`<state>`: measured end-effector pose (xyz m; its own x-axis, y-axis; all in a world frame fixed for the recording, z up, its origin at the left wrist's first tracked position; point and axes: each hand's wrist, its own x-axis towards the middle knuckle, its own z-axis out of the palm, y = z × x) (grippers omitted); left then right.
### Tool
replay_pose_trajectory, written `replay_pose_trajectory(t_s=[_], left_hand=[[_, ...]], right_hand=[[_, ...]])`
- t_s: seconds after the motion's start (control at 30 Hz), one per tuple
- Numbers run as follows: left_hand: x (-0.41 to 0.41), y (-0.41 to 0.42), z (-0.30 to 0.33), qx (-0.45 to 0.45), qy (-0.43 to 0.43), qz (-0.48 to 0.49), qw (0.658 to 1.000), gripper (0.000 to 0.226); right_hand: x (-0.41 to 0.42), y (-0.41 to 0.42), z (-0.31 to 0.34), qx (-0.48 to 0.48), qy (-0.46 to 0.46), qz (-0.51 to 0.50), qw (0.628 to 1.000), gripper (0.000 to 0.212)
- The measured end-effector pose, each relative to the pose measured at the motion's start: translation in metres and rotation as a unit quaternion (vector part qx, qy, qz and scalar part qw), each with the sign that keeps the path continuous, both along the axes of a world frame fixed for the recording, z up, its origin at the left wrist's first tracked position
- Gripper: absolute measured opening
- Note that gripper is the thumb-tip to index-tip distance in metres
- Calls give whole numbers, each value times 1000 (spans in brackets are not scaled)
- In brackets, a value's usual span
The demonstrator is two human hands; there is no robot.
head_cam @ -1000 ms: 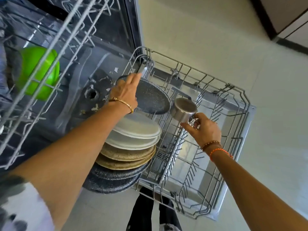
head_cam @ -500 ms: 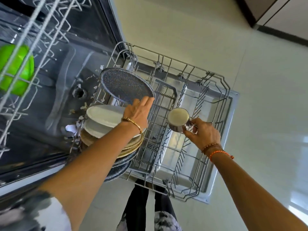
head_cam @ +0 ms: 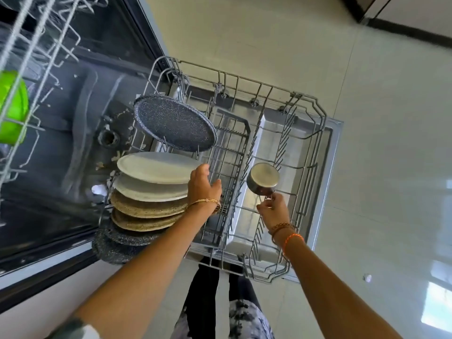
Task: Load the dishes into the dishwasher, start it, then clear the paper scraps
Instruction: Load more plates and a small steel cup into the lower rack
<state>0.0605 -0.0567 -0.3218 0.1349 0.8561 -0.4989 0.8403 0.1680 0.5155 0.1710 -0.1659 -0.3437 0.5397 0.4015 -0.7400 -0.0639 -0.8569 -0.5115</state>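
The lower dishwasher rack point(head_cam: 315, 113) is pulled out over the open door. Several plates stand in a row along its left side: a dark speckled plate point(head_cam: 175, 126) at the far end, then white plates point(head_cam: 156, 167), tan speckled plates point(head_cam: 146, 206) and dark ones nearest me. My left hand point(head_cam: 204, 185) hovers by the white plates' right edge, fingers loosely bent, holding nothing. My right hand point(head_cam: 274, 211) pinches the handle of a small steel cup point(head_cam: 263, 178) above the rack's right half. Paper scraps point(head_cam: 99, 189) lie on the dishwasher floor.
The upper rack point(head_cam: 36, 69) sticks out at the top left with a green bowl point(head_cam: 12, 108) in it. A small scrap point(head_cam: 367, 277) lies on the pale tiled floor at the right. My legs stand right in front of the rack.
My left hand let go of the dark speckled plate, which now stands in the rack, and drew back beside the white plates. My right hand lowered the steel cup slightly over the rack.
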Motion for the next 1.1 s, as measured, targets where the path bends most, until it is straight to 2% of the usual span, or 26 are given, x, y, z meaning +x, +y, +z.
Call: replay_pose_trajectory(t_s=[0.07, 0.17, 0.33, 0.43, 0.5, 0.6, 0.73, 0.83, 0.87, 0.97, 1.03, 1.1], left_hand=[[4, -2, 0, -15, -7, 69, 997, 39], [2, 0, -1, -7, -7, 45, 999, 36], [-5, -2, -8, 20, -3, -42, 999, 35], [-6, -5, -12, 34, -3, -75, 997, 34], [-6, -8, -12, 32, -1, -93, 995, 35], [0, -13, -11, 22, -3, -114, 993, 35], [12, -20, -14, -16, 9, -130, 991, 37], [19, -24, -22, -40, 20, -138, 989, 39], [20, -26, -26, -44, 25, -144, 988, 40], [18, -30, -36, -46, 37, -165, 985, 41], [14, -34, -43, -47, 38, -171, 983, 41], [12, -36, -48, -46, 42, -181, 981, 40]], right_hand=[[-12, 4, -7, 1, 56, -74, 996, 36], [-22, 11, -17, -2, 74, -96, 993, 39], [-25, 15, -24, 15, 16, 40, 999, 37], [-14, 1, -21, 53, -46, 148, 986, 39], [-3, -12, -20, 52, -71, 176, 980, 41], [11, -35, -20, 32, -95, 115, 988, 40], [20, -50, -25, -12, -64, 60, 996, 41], [24, -50, -32, -44, -59, 171, 983, 43], [25, -49, -35, -65, -64, 239, 967, 45], [26, -43, -43, -109, -111, 437, 886, 48], [24, -43, -49, -122, -126, 481, 859, 46], [20, -44, -54, -132, -132, 467, 865, 44]])
